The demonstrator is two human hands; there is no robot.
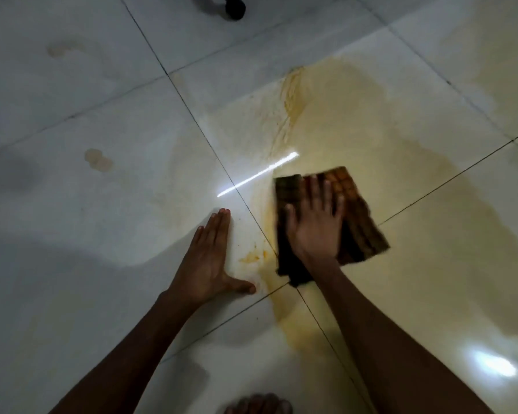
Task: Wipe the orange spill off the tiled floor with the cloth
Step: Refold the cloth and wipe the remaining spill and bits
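R hand (pixel 316 227) flat, fingers spread, pressing the dark cloth (pixel 356 222) onto the orange spill (pixel 371 138). L hand (pixel 211 258) flat on tiled floor (pixel 87 234) just beside, fingers together, thumb out. Pale stain rings (pixel 97 159) further left.

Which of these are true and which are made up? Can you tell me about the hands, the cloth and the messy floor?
1. The right hand presses flat on the cloth. True.
2. The left hand holds the cloth too. False: it rests flat on the bare tiled floor, beside the cloth.
3. The orange spill is all gone. False: a wide yellowish wet patch spreads over several tiles.
4. The cloth is white. False: it is dark brown with an orange checked part.
5. A small orange smear lies between the hands. True.
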